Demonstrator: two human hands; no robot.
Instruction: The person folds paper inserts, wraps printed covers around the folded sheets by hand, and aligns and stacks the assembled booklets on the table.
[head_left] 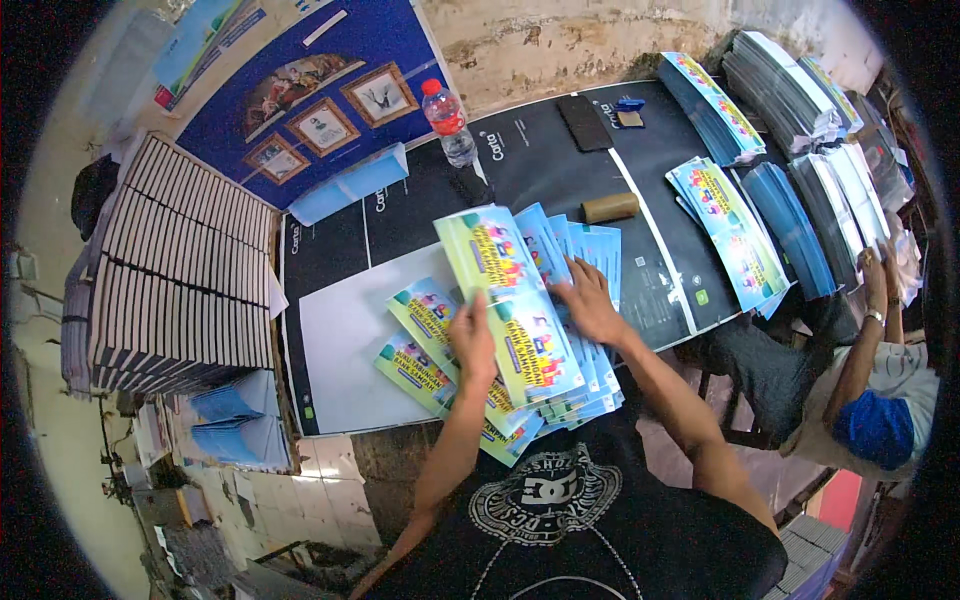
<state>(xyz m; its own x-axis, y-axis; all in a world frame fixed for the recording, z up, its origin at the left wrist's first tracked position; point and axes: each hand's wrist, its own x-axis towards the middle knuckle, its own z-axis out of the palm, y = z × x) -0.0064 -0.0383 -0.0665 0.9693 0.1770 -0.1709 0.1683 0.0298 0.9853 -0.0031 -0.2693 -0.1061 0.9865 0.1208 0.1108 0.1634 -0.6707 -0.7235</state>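
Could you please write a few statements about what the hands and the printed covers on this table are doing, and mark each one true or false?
1. The left hand rests on a green and yellow printed cover. True.
2. The right hand holds the water bottle. False: it lies flat on the fanned blue sheets; the bottle stands apart at the far side of the table.
3. The bottle has a red cap. True.
4. The brown roll lies on the white sheet. False: it lies on the black table surface.
5. Another person's hand reaches the stacks on the right. True.
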